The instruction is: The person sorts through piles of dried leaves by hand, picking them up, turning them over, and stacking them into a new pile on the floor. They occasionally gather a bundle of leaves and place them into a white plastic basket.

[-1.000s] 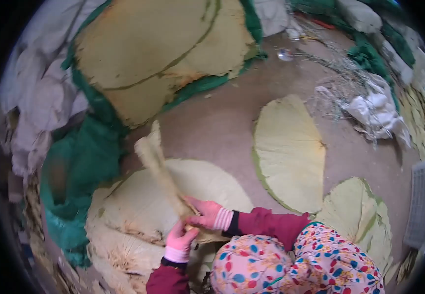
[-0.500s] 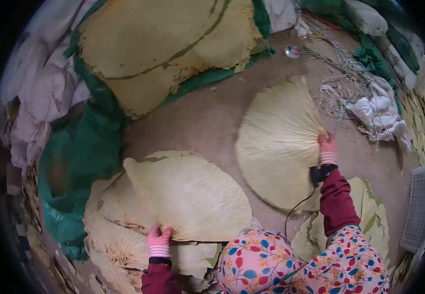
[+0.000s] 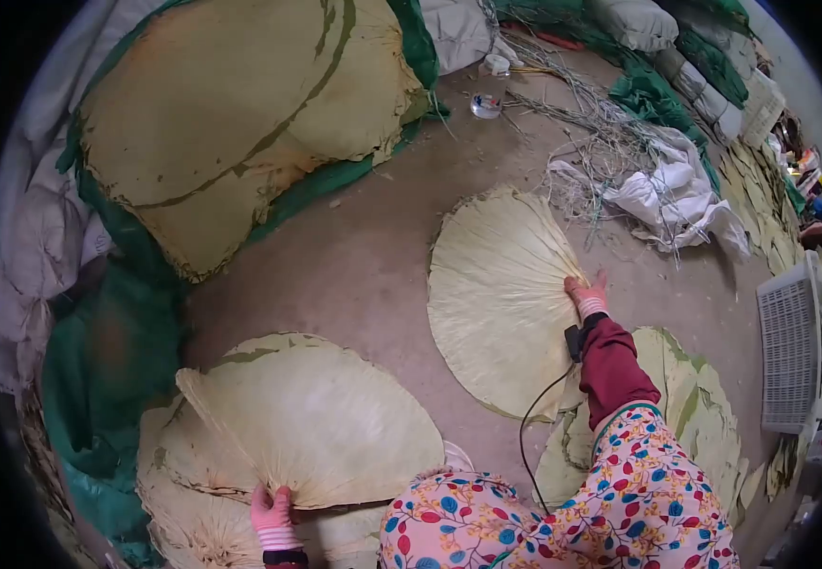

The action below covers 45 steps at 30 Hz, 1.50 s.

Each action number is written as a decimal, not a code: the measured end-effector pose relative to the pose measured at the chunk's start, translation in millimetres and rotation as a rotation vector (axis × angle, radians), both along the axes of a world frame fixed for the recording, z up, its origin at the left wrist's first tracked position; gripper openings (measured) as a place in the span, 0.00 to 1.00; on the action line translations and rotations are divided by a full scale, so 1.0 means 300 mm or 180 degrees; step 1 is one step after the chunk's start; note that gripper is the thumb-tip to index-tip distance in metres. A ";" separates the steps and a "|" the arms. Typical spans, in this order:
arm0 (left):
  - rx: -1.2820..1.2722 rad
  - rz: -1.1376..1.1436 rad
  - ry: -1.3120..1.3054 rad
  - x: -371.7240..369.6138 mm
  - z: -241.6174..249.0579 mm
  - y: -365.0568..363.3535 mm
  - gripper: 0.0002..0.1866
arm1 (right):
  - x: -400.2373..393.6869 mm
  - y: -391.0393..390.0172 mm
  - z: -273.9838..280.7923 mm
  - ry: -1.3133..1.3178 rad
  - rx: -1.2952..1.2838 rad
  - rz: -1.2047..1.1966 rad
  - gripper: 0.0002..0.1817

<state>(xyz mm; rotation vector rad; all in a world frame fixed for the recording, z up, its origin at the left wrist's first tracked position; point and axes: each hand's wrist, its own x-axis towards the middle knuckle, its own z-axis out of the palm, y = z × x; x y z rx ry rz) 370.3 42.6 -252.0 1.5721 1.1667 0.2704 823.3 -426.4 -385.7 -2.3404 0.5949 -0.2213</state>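
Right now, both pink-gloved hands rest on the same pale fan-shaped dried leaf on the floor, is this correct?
Not quite. In the head view the left hand grips one pale fan-shaped dried leaf near the body, while the right hand rests on a separate leaf farther away.

Both gloves, left (image 3: 272, 517) and right (image 3: 586, 294), are pink with striped cuffs. The sleeve (image 3: 608, 370) is maroon; the garment (image 3: 563, 512) at lower centre is pink with multicoloured flowers. The fanned leaves (image 3: 501, 294) are pale yellow-green, the netting (image 3: 108, 370) at left green.
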 end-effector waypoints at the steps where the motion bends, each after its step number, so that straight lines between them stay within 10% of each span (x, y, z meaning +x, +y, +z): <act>1: -0.0216 0.0106 0.0205 0.014 0.030 -0.011 0.19 | 0.006 -0.020 -0.007 -0.0119 0.0351 0.0042 0.51; 4: -0.0485 0.0139 -0.0165 0.017 0.032 -0.013 0.18 | 0.008 -0.097 0.016 0.0359 0.1661 0.0738 0.51; 9: -0.1102 -0.0076 -0.0466 0.042 0.046 -0.015 0.17 | -0.095 0.127 0.296 0.0625 -0.2743 0.0726 0.50; 12: -0.1103 -0.0064 -0.0395 0.075 0.049 -0.030 0.15 | -0.115 0.214 0.338 0.0170 -0.3301 0.1275 0.51; 14: -0.1085 0.0132 -0.0439 0.163 0.104 -0.079 0.14 | -0.074 0.274 0.209 -0.0661 -0.1384 0.2500 0.51; 18: -0.1500 -0.0104 -0.1074 0.413 0.172 -0.205 0.19 | -0.534 0.731 0.475 0.0331 0.1192 0.4905 0.54; 20: -0.1488 -0.0941 -0.1039 0.474 0.188 -0.263 0.27 | -0.671 0.831 0.498 0.1699 0.2353 0.4819 0.42; 23: -0.0173 -0.1320 -0.0658 0.441 0.200 -0.243 0.36 | -0.665 0.850 0.448 0.0795 0.2699 0.2524 0.13; 27: 0.2516 -0.0429 0.2075 0.178 0.052 0.118 0.51 | -0.389 0.457 0.143 0.0747 0.1655 0.1676 0.09; 30: 0.1816 -0.0053 0.3683 0.025 0.091 0.283 0.59 | -0.241 0.195 0.040 0.0074 0.0550 0.1021 0.43; 35: 0.0973 0.0279 0.3446 0.029 0.006 0.324 0.57 | -0.242 0.142 0.241 0.0307 -0.1437 0.0491 0.50; 38: 0.0995 0.0735 0.2689 0.022 0.009 0.308 0.55 | -0.262 0.278 0.202 -0.0492 -0.2219 0.1597 0.50; 40: 0.1446 0.0943 0.2091 0.006 -0.118 0.327 0.56 | -0.292 0.426 0.094 -0.1017 -0.0931 0.2660 0.48; 42: 0.1134 0.1526 0.2359 0.066 -0.154 0.314 0.53 | -0.418 0.679 0.135 -0.0417 0.0658 0.2988 0.47; 45: -0.0002 0.2140 0.1474 0.103 -0.186 0.293 0.40 | -0.558 0.970 0.206 0.0479 0.0533 0.4150 0.42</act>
